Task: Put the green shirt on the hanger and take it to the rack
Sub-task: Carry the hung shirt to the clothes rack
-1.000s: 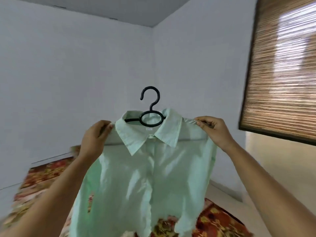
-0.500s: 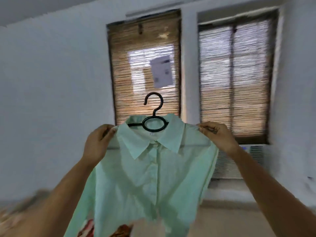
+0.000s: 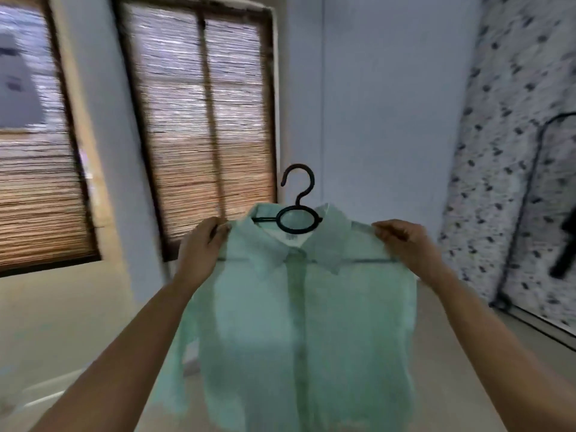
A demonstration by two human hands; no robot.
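Pale green button-up shirt (image 3: 299,322) hangs on my black plastic hanger (image 3: 296,213), left hand (image 3: 202,244) and right hand (image 3: 402,241) pinching its shoulders as before; now a dark metal rack (image 3: 530,194) appears at right.

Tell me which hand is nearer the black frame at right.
Right. The right hand holds the green shirt on the side toward the black frame; the left hand holds the far shoulder.

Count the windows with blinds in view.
2. The left window is cut off by the picture's edge; the second window stands behind the left hand holding the shirt, beside the hanger. Others may lie out of view.
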